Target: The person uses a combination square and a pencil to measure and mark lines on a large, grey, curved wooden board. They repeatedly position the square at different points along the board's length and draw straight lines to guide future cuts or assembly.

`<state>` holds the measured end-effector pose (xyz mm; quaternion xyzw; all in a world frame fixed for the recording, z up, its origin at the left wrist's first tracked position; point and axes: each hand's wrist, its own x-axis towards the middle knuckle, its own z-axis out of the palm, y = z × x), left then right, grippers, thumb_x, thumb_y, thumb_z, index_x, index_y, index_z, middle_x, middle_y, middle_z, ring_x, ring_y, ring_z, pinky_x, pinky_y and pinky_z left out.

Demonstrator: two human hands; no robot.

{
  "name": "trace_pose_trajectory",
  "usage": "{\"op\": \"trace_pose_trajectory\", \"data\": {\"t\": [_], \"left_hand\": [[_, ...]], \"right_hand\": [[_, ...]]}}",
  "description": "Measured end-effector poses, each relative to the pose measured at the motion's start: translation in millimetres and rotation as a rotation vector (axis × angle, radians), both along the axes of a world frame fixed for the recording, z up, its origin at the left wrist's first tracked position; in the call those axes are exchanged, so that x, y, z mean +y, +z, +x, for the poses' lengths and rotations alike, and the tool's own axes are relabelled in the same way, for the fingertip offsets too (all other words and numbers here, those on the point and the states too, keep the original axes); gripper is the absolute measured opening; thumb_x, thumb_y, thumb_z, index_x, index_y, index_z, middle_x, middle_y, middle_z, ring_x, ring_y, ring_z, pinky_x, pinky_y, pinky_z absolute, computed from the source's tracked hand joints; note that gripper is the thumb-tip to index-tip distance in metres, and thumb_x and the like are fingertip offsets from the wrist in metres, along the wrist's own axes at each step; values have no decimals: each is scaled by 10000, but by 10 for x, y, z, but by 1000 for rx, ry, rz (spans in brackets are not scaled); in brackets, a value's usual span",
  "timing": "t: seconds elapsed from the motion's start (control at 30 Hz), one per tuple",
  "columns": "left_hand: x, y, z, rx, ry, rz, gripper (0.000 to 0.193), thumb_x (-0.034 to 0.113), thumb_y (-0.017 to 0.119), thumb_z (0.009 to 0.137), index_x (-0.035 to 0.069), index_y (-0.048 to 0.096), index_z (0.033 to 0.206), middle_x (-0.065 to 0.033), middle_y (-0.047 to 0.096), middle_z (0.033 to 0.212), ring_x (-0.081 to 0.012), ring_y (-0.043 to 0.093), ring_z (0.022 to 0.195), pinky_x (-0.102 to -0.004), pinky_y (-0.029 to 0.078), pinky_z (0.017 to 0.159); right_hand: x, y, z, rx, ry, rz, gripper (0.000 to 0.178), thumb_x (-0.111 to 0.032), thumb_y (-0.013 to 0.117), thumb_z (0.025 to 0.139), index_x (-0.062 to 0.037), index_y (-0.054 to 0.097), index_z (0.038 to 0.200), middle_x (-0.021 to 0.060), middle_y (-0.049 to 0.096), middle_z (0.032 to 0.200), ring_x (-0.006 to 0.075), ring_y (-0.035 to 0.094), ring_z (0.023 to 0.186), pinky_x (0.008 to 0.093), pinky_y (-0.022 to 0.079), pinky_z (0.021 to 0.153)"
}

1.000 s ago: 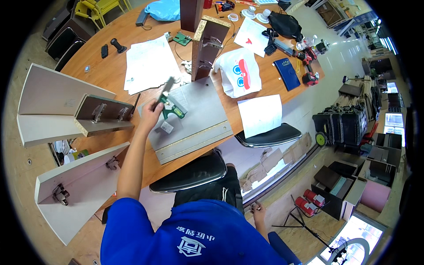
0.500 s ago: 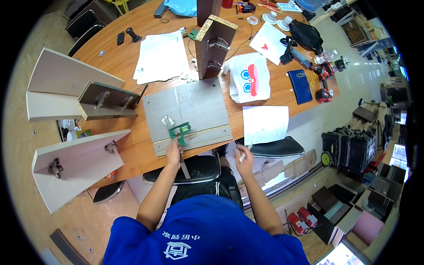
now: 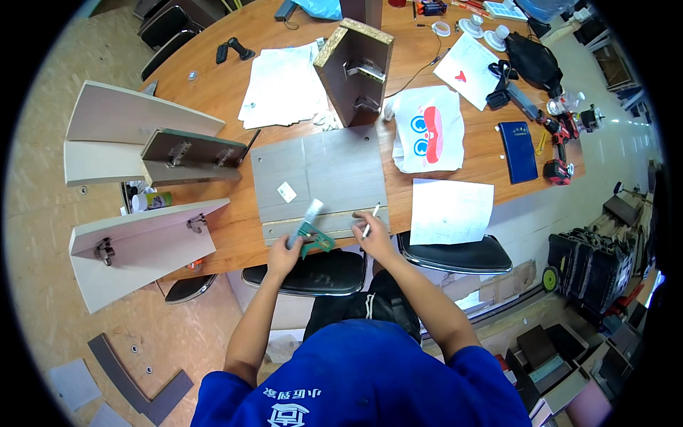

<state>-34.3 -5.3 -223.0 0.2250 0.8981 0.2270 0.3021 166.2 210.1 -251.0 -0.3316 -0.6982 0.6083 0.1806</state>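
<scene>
My left hand grips a combination square with a green head and a metal blade. It is at the near edge of a flat grey board, with the blade angled over the board and slightly blurred. My right hand is closed around a slim white pen, just over the board's near right part. A pale strip runs along the board near that edge, and a small white label lies on its surface.
Hinged panels stand at the left and lower left. Behind the board rises a dark hinged panel. To the right are a white plastic bag, a paper sheet, a blue notebook and a red drill. Black chairs sit under the near edge.
My left hand has turned the square and drawn it to the board's near edge; its blade now points away from me. My right hand has moved in over the board with the pen.
</scene>
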Motion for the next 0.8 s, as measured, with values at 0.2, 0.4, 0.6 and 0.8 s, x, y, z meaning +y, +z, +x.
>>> {"op": "trace_pose_trajectory", "data": {"t": [0.2, 0.4, 0.6, 0.8], "left_hand": [[26, -178, 210, -799, 920, 475, 337, 409, 502, 1083, 140, 486, 881, 21, 395, 608, -106, 396, 469, -259, 355, 443], [14, -219, -222, -81, 7, 103, 484, 373, 640, 1015, -17, 506, 762, -117, 427, 607, -207, 405, 548, -420, 381, 547], [74, -206, -883, -49, -345, -73, 433, 434, 680, 950, 10, 689, 862, -221, 622, 691, -403, 615, 639, -448, 469, 597], [188, -249, -1049, -70, -462, -173, 430, 445, 666, 955, 28, 701, 854, -201, 650, 686, -397, 646, 658, -450, 491, 609]], "right_hand": [[-332, -61, 233, 4, 2, 6, 295, -48, 736, 882, -20, 667, 1167, 145, 697, 931, 246, 707, 831, 337, 558, 768], [-292, -157, 7, 68, -94, 114, 350, 5, 729, 865, -24, 643, 1204, 160, 707, 1152, 299, 716, 1027, 366, 562, 874], [-304, -353, -283, 90, -96, 80, 302, 42, 703, 882, 0, 650, 1177, 144, 702, 1114, 228, 702, 986, 326, 544, 883], [-509, -379, -480, 93, -48, 77, 348, 16, 768, 830, -27, 667, 1161, 142, 710, 1096, 260, 719, 967, 360, 569, 848]]}}
